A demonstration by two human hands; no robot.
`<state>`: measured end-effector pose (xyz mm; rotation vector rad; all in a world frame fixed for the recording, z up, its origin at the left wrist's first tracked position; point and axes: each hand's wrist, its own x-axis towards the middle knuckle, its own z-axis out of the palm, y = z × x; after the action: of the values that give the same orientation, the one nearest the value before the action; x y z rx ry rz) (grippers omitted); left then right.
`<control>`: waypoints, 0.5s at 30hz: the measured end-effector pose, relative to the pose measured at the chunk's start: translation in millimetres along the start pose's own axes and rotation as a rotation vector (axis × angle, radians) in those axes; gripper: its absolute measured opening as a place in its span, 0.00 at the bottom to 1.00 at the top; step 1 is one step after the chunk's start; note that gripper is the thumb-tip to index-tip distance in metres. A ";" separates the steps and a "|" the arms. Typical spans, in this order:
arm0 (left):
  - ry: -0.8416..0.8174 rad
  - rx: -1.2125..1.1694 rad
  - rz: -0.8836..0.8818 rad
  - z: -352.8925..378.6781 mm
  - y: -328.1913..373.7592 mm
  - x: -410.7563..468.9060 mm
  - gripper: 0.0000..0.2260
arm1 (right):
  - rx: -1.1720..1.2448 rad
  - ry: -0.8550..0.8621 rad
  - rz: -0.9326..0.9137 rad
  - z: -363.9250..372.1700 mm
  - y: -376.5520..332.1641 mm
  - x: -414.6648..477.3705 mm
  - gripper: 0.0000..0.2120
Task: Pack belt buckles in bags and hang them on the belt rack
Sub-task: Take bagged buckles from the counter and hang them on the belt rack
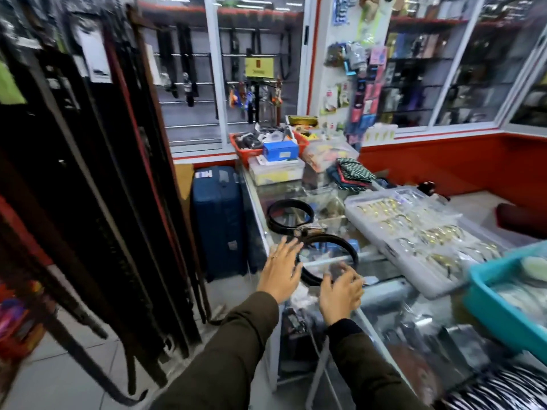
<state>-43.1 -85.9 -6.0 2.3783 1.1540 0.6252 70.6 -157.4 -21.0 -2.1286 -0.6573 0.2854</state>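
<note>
A black belt [352, 255] lies coiled in two loops on the glass counter [381, 267], its metal buckle [307, 231] between the loops. My left hand [279, 266] hovers with fingers spread beside the near loop, holding nothing. My right hand [340, 287] is over the near loop's front edge, fingers curled on something small and blurred; I cannot tell what. A grey tray [384, 247] of gold buckles in clear bags sits to the right. The belt rack [97, 187] with many dark hanging belts fills the left.
A blue suitcase [217, 220] stands on the floor between rack and counter. A teal bin [503, 309] sits at the counter's near right. Red baskets and boxes [276, 155] crowd the counter's far end. Glass display cases line the back wall.
</note>
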 end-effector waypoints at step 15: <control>-0.223 0.111 -0.019 52.2 49.0 15.8 0.14 | 0.714 -0.155 0.420 -22.1 38.6 26.3 0.16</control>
<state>25.0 -110.0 -18.1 2.4516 1.1378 0.2858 115.5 -176.7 -37.9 -1.5342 -0.1355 0.7924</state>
